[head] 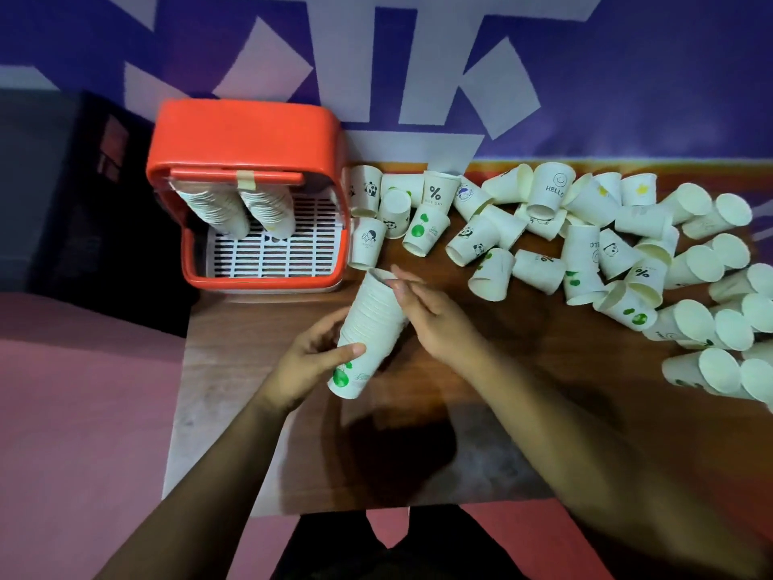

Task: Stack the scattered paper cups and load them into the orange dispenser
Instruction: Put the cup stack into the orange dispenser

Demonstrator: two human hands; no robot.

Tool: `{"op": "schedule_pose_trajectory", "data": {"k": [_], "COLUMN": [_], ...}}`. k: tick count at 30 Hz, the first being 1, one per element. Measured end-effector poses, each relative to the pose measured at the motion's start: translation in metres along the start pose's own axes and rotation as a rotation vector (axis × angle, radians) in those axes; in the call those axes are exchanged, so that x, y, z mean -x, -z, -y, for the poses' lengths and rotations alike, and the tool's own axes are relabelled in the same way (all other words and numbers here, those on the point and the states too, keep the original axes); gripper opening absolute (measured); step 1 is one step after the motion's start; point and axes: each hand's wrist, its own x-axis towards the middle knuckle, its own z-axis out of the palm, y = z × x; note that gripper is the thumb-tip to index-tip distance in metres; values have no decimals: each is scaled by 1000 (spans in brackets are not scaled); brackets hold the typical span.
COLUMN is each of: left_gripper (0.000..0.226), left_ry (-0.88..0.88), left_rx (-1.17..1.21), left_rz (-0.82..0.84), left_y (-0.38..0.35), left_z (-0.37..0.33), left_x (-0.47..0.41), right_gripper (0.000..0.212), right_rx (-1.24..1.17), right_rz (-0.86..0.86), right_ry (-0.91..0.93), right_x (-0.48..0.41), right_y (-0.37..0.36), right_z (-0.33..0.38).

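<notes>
My left hand [309, 362] grips the lower part of a tall stack of nested white paper cups [370, 328], tilted over the wooden table; its bottom cup has a green print. My right hand [431, 311] rests against the stack's upper side, with fingertips at the open rim. The orange dispenser [247, 136] stands at the table's back left, with two cup stacks [247, 211] hanging inside above a white grid tray. Many loose printed cups [585, 244] lie scattered across the right half of the table, most on their sides.
The wooden table [481, 433] ends at its left edge just past the dispenser, above a pink floor. A purple and white patterned wall runs behind. The nearest loose cups [366, 247] stand right beside the dispenser's right wall.
</notes>
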Motion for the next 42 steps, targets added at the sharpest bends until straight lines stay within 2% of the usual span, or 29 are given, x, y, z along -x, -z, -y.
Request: {"op": "schedule_pose_trajectory", "data": {"k": [4, 8, 13, 18, 23, 31, 36, 38, 42], "left_gripper": [69, 63, 72, 72, 66, 61, 58, 56, 53], "left_ry": [-29, -112, -187, -283, -342, -253, -261, -260, -247], "left_rx": [6, 23, -28, -301, -483, -584, -580, -583, -547], "left_rz": [-22, -65, -120, -132, -185, -256, -316, -332, -383], "left_y": [23, 46, 75, 108, 123, 118, 116, 117, 114], "left_z": [1, -11, -31, -52, -57, -37, -39, -39, -38], "left_x": [13, 13, -4, -35, -69, -102, -115, -118, -122], "right_gripper": [47, 37, 35, 45, 58, 48, 60, 56, 34], "right_rx": [-123, -357, -296, -234, -175, -27, 205, 237, 306], "right_rz": [31, -17, 49, 40, -12, -102, -225, -254, -340], "right_ry": [-13, -82, -36, 44, 11, -44, 44, 36, 30], "right_x": [0, -6, -26, -63, -92, -126, -144, -149, -155], "right_y": [-30, -53, -71, -73, -79, -92, -97, -102, -110], "right_z": [11, 21, 32, 53, 48, 17, 11, 8, 5]}}
